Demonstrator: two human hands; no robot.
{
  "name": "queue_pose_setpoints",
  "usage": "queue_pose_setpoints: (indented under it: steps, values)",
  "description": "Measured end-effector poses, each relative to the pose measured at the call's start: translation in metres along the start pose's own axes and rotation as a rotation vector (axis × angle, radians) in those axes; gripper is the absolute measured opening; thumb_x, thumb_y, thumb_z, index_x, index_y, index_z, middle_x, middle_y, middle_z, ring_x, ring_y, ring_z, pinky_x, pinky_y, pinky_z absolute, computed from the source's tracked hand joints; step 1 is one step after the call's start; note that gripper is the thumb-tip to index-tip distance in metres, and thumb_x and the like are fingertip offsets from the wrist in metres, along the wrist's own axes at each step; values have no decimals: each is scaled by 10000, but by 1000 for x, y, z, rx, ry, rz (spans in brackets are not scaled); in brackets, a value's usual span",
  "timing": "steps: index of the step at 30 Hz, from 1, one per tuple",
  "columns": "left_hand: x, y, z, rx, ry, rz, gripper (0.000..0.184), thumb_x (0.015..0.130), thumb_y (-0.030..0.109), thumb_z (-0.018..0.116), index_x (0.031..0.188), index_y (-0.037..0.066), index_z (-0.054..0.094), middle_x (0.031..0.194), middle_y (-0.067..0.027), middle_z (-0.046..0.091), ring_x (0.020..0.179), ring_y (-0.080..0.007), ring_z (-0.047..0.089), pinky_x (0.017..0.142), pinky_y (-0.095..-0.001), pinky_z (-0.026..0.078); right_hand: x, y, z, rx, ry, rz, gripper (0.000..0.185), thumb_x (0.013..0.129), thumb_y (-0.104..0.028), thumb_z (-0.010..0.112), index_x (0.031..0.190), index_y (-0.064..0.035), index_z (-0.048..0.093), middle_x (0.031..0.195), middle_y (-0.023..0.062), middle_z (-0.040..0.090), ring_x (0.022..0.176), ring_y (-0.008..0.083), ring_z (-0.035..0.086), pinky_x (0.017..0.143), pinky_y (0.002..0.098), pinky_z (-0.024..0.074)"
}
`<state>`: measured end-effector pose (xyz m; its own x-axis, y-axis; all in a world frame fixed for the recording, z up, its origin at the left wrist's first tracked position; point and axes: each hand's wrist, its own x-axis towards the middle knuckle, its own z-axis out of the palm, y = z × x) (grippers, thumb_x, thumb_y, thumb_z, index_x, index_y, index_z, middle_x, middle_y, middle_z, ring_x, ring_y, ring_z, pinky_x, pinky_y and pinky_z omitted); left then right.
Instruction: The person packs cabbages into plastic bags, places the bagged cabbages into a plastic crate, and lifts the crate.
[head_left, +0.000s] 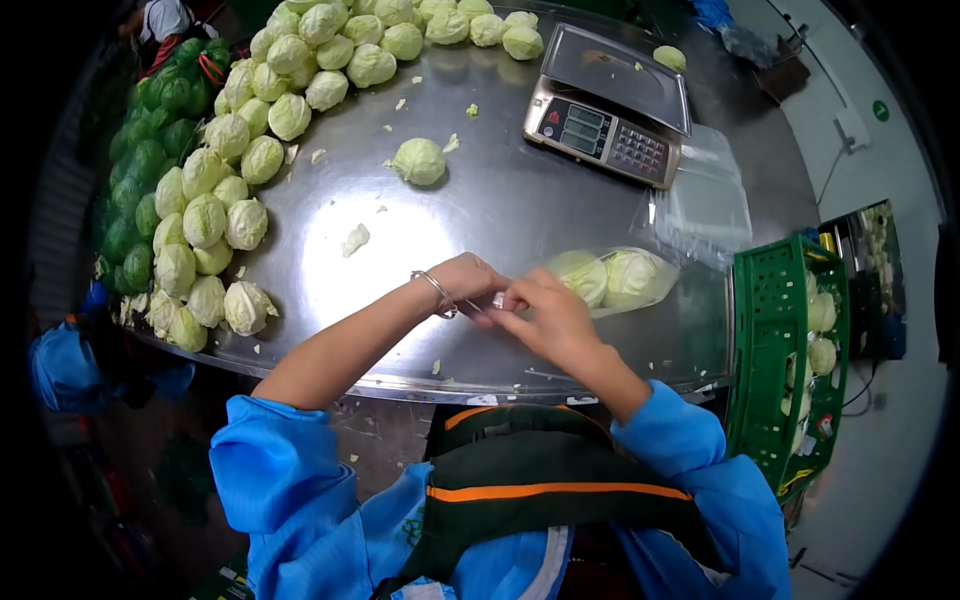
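Observation:
A clear plastic bag with pale green cabbages inside lies on the steel table, its left end running behind my right hand. The fingers of that hand are pinched together at this end of the bag. My left hand, with a metal bracelet at the wrist, meets it fingertip to fingertip. Its fingers are closed too, and what they grip is hidden. A small whitish piece shows between the hands, too small to name. Farther back sits a single loose cabbage.
Cabbages are heaped along the table's left and far edges, beside green net sacks. A digital scale stands at the back right, near flat plastic bags. A green crate with bagged cabbages adjoins the table's right side.

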<state>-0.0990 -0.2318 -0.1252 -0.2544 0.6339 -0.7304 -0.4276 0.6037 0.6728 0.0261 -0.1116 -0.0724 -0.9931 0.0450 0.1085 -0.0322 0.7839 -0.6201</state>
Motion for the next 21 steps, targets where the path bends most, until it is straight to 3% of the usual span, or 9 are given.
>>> queue_pose_setpoints:
  steps: [2,6,10,13,15,16,17,19,21]
  values:
    - [3,-4,-4,5,-9,53,261,820,222,635,799,-38,639,734,-148,658,575,-170,643,540,-271,557,4,-3,-11,-69,259,-252,175,791,-211,606,821,-40,623,762,144,628,715,321,602,635,403,465]
    - [1,-5,-2,-27,-27,40,255,836,224,643,820,-30,640,740,-130,659,635,-182,663,565,-273,568,17,20,-7,175,-375,193,181,819,-213,548,848,-56,634,785,148,634,729,311,608,639,397,466]
    - [0,-7,-1,-123,-20,13,198,836,162,606,807,-30,645,704,-117,641,611,-174,653,571,-268,574,11,2,8,-106,-296,221,180,805,-225,568,819,-55,623,786,131,639,722,301,610,624,386,473]
    - [0,-9,-2,-113,6,-3,182,819,137,575,786,-30,637,704,-116,632,603,-179,645,569,-277,574,16,13,23,8,-240,177,142,803,-197,587,799,-57,608,717,101,606,660,272,589,599,361,465]
    - [0,-8,-3,-122,16,15,212,832,171,584,794,-31,634,717,-117,634,615,-187,647,568,-285,574,15,-17,-23,312,-278,129,101,771,-158,617,777,-60,593,657,73,548,608,238,550,564,331,445]
    - [-3,-7,-3,-170,-11,19,289,854,245,588,841,-41,626,746,-128,642,650,-201,654,573,-288,570,9,-47,-74,481,-405,46,122,811,-163,605,768,-50,616,656,2,542,624,106,527,530,259,407]
    - [10,-18,-7,-239,-112,30,362,876,309,573,891,-50,615,768,-139,649,673,-201,658,584,-277,566,-3,-62,-113,551,-485,-35,124,819,-164,591,788,-47,615,670,14,551,622,125,533,529,264,412]
    - [-4,-15,-7,-212,-78,60,361,882,257,547,938,-97,595,849,-189,661,719,-214,673,600,-283,576,-50,-55,-184,569,-554,-135,136,836,-167,565,827,-40,612,696,38,568,617,163,543,526,274,422]
    - [-15,-18,-13,-248,-49,20,385,898,307,534,932,-71,602,802,-157,657,709,-193,664,598,-272,567,-113,-11,-225,525,-496,-8,155,852,-169,538,867,-32,609,722,62,585,612,201,554,523,283,431]
